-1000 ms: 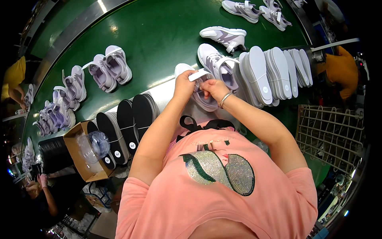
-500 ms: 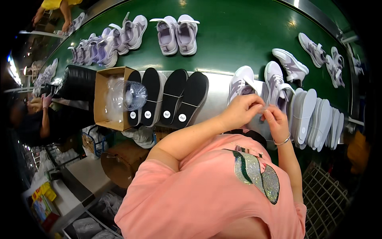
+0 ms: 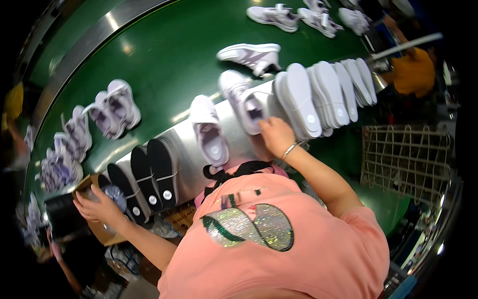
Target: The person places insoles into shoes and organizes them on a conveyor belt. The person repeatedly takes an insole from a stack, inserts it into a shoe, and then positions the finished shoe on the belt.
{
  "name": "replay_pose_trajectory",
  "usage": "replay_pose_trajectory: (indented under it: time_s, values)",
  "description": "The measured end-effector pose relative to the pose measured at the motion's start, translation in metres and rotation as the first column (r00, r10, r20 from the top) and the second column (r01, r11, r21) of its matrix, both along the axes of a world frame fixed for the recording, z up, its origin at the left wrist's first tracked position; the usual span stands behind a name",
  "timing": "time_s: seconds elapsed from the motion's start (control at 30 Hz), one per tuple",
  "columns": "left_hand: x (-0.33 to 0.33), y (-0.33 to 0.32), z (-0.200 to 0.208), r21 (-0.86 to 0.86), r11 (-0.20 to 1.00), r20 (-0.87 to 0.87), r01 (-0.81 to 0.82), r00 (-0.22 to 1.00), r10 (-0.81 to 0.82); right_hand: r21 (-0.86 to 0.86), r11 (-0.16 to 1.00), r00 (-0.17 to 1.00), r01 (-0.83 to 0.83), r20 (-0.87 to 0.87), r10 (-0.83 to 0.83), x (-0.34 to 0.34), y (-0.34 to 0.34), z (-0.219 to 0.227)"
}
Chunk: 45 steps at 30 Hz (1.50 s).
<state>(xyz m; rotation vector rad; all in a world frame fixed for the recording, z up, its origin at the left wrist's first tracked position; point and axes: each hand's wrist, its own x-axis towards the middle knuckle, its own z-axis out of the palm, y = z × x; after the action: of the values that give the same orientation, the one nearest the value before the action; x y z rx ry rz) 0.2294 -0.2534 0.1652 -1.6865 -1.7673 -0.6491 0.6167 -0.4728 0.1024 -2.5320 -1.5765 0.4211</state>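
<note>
My right hand (image 3: 277, 135) is at the heel of a white and lilac sneaker (image 3: 245, 103), its fingers bent at the rim of the opening. A second sneaker (image 3: 209, 130) of the same kind stands to the left, a round white mark on its insole. Far to the left my left hand (image 3: 101, 208) reaches over a cardboard box (image 3: 105, 235), fingers spread with nothing visible in them. Clear plastic wrap or a roll (image 3: 114, 196) shows beside that hand. Both sneakers sit on a metal ledge (image 3: 187, 160).
Banded black insoles (image 3: 158, 167) lie left of the sneakers, stacks of pale insoles (image 3: 300, 97) to the right. More sneakers (image 3: 113, 107) stand along the green belt (image 3: 169, 65). A wire basket (image 3: 404, 162) is at the right, near a person in orange (image 3: 414, 72).
My hands were together over the sneakers, fingering something small. They have parted: the left to the cardboard box, the right to the sneaker's heel. The whole view has turned.
</note>
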Motion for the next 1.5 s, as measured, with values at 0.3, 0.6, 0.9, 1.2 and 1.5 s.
replay_pose_trajectory:
  time_s: [0.3,0.6,0.9,1.2,1.5]
  values:
    - [0.293,-0.088,-0.017,-0.136,-0.131,0.847,0.982,0.047,-0.529,0.541,0.835,0.991,0.100,0.023,-0.133,0.091,-0.020,0.052]
    - [0.439,-0.136,-0.040,-0.263,-0.461,0.600,0.848,-0.231,-0.766,0.555,0.482,0.727,0.678,-0.410,-0.551,0.208,-0.080,-0.012]
    - [0.492,-0.157,-0.057,-0.442,-0.477,0.327,0.760,-0.359,-0.874,0.518,0.347,0.561,0.782,-0.827,-0.030,0.214,-0.105,0.010]
    - [0.478,-0.141,-0.009,0.057,-0.704,0.998,0.708,-0.016,0.065,0.654,0.412,0.734,0.634,-0.678,-0.053,0.183,-0.063,0.120]
    - [0.388,-0.093,0.002,0.262,-0.261,0.718,0.929,-0.007,0.696,0.418,0.851,0.918,0.318,-0.362,-0.165,0.082,-0.016,0.088]
